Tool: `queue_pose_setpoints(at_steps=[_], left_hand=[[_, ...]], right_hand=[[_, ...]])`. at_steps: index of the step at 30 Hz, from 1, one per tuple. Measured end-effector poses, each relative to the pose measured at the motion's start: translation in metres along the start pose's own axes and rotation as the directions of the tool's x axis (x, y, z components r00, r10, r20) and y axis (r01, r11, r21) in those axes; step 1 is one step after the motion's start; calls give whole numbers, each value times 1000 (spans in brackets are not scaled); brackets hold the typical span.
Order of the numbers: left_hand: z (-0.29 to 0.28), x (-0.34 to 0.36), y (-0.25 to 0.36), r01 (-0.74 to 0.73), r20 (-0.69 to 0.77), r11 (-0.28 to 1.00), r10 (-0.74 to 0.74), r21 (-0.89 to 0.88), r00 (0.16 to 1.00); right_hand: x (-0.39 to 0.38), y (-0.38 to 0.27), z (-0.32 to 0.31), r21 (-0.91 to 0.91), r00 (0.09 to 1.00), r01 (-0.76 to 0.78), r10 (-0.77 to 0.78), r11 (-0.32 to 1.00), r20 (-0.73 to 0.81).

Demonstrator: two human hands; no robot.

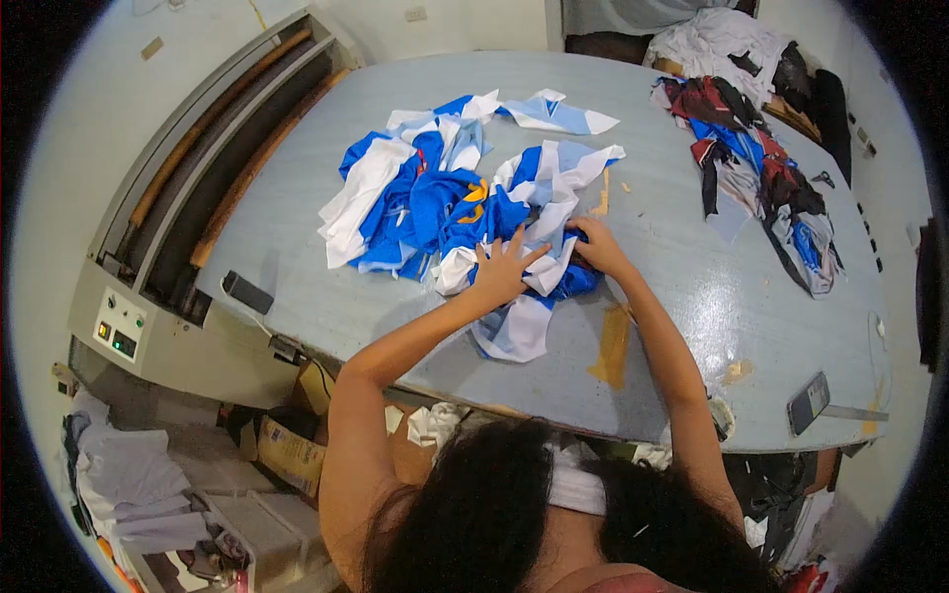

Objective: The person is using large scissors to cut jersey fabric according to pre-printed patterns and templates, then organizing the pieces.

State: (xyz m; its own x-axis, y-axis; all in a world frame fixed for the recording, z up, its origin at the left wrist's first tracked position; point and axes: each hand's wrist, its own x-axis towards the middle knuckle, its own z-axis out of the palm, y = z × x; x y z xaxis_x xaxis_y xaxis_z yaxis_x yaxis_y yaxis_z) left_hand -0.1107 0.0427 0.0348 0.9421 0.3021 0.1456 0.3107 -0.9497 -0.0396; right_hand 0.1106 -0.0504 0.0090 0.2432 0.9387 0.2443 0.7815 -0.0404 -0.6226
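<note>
Both hands are at work in the middle of the frame, on a loose heap of blue and white cloth that lies crumpled on the grey surface. The left hand lies palm down over the near right part of the heap, its fingers spread apart and not closed on any piece that shows. The right hand is just beside it, fingers bent into the folds at the heap's right edge; whether they pinch cloth there I cannot tell, as the tips are partly hidden.

Below the hands a white piece hangs out of the heap toward the lower edge of the frame. A pale blue and white piece lies at the far side of the heap. A second pile of dark red, black and blue cloth lies well apart, in the upper right of the frame.

The step in hand looks to be feeling through the heap and parting its pieces. The next move seems to call for the fingers to close on one layer only, while the other hand keeps the tangled neighbours down so they do not drag along.
</note>
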Motion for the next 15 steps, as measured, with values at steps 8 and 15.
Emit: queue_pose_setpoints(at_steps=[8,15], left_hand=[[47,66,-144,119,-217,981,-85,150,972],[38,123,-235,659,-28,747,-659,88,751]], right_hand=[[-43,67,-72,-339,834,-488,316,804,-452],[-97,143,-97,-293,440,-883,427,368,-790]])
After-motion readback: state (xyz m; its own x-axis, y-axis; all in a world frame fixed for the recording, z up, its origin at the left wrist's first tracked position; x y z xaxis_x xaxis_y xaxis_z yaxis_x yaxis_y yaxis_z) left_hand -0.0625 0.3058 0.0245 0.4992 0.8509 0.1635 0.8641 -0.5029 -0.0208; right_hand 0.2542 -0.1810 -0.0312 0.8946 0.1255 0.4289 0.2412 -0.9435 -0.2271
